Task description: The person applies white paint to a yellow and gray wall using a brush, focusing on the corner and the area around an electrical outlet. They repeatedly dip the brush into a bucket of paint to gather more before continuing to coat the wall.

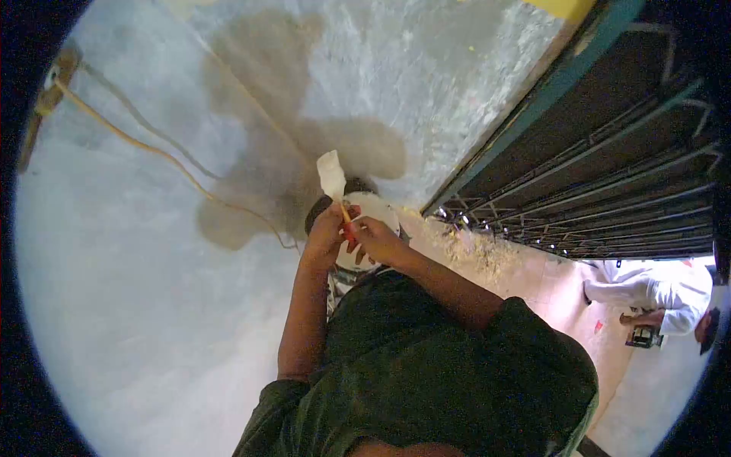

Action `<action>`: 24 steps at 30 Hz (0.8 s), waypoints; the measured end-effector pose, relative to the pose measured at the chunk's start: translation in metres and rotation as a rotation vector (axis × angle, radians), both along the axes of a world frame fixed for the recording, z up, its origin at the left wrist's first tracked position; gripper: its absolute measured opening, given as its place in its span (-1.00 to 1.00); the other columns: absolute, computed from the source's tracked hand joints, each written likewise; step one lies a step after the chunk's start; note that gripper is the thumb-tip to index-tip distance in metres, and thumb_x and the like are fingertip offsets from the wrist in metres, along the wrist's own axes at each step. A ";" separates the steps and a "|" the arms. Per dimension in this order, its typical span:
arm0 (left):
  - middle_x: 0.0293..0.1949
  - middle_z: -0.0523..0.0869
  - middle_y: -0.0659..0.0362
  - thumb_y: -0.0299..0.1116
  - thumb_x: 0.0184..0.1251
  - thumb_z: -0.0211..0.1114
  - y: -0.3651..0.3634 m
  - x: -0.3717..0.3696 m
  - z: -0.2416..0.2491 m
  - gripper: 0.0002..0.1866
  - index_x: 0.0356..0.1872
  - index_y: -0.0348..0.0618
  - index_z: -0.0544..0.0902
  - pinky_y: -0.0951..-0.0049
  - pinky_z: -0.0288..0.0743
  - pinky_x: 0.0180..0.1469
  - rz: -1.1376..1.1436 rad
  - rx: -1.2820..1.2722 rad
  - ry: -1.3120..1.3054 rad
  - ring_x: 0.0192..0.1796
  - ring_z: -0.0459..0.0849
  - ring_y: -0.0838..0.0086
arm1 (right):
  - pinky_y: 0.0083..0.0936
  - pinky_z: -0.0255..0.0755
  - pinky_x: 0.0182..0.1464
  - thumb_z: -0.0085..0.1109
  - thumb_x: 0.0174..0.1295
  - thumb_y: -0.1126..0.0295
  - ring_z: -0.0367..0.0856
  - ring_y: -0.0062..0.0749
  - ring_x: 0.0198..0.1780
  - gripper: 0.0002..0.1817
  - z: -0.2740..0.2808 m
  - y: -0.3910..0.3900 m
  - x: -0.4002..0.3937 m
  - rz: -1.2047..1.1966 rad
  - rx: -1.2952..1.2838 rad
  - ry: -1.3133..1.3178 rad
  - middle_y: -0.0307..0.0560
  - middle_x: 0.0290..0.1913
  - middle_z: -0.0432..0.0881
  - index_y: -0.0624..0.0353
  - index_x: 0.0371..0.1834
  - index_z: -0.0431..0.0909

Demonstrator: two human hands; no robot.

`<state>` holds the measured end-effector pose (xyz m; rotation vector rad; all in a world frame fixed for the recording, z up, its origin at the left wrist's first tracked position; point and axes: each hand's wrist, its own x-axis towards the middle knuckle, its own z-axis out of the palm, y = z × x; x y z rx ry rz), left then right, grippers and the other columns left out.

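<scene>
A putty knife (332,177) with a flat, white-coated blade points away from me, its handle yellowish with red at the lower end. My left hand (325,234) is closed around the handle from the left. From the right, my right hand (379,241) is also closed on it, with its fingers near the red part. Behind and below both hands is a round white bucket (387,215), partly hidden by them. What the bucket holds is not clear.
A patchy grey-white wall (152,266) fills the left, with a yellow cable (175,161) running along it from a socket box (59,76). A dark metal folding gate (601,160) stands right. Pale debris (480,255) litters the floor. A person in white (655,293) is farther back.
</scene>
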<state>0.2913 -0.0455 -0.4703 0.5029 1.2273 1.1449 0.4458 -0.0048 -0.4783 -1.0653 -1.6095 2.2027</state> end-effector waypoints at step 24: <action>0.27 0.41 0.10 -0.11 0.36 0.17 -0.086 -0.033 -0.067 -0.47 0.28 -0.06 0.36 0.21 0.38 0.23 0.065 -0.337 0.096 0.30 0.44 0.30 | -0.29 0.20 -0.69 0.18 0.23 0.19 0.39 -0.29 -0.64 -0.77 -0.515 -0.003 -0.046 -0.416 -0.649 -0.576 0.02 -0.56 0.49 0.08 -0.44 0.50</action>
